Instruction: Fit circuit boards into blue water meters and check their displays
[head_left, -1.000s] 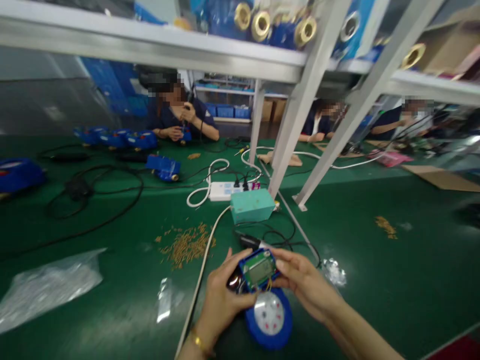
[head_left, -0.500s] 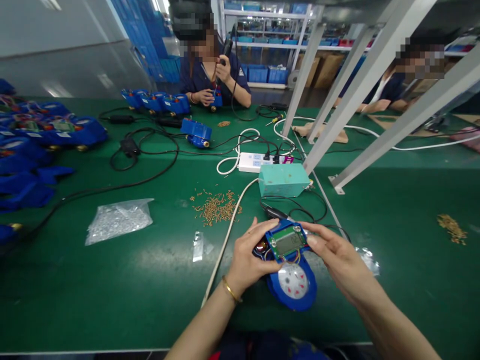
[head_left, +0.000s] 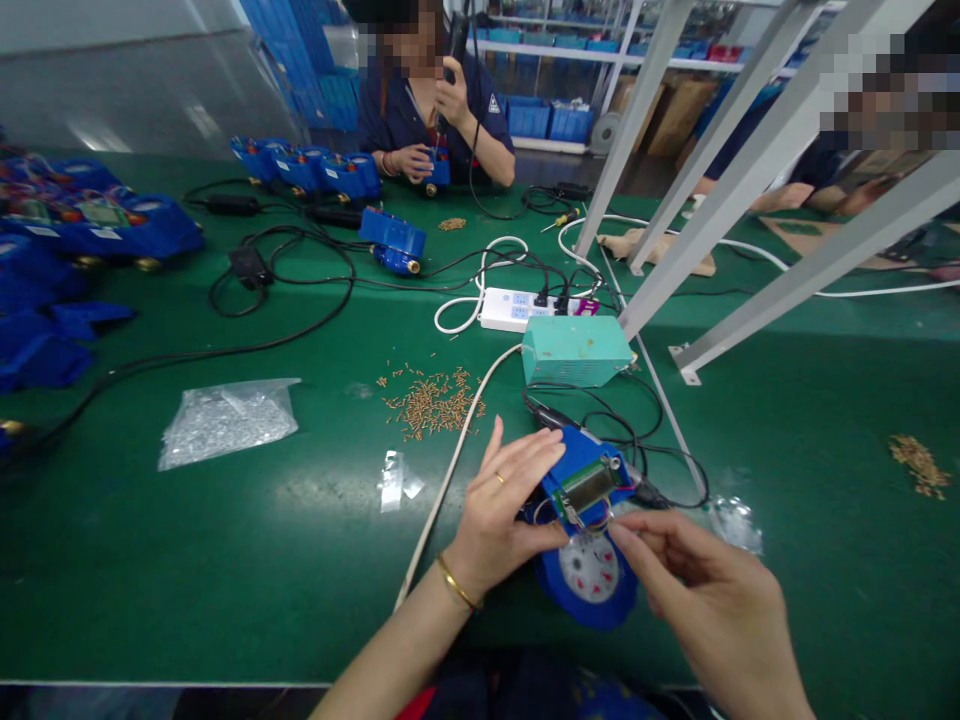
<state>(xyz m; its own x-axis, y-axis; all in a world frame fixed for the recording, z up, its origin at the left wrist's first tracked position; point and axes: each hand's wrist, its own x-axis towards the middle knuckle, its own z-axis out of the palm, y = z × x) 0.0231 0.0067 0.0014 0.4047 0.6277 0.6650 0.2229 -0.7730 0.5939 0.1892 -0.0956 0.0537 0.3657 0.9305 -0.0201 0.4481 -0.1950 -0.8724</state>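
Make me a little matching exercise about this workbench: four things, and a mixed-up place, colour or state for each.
1. Power strip
2. Nearest blue meter
3. Large plastic bag
4. Box in front of the power strip

A. Left of the biggest pile of brass-coloured pieces
B. Turquoise
C. White, with black plugs in it
D. Held by the left hand

Pairs: 1-C, 2-D, 3-A, 4-B

A green worktop [head_left: 225, 560] carries pale metal posts [head_left: 763, 165], with white shelving [head_left: 620, 52] behind and a grey wall [head_left: 142, 100] at left.

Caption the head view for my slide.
Left hand holding a blue meter, right hand at its wires, brass-coloured screws scattered beyond.
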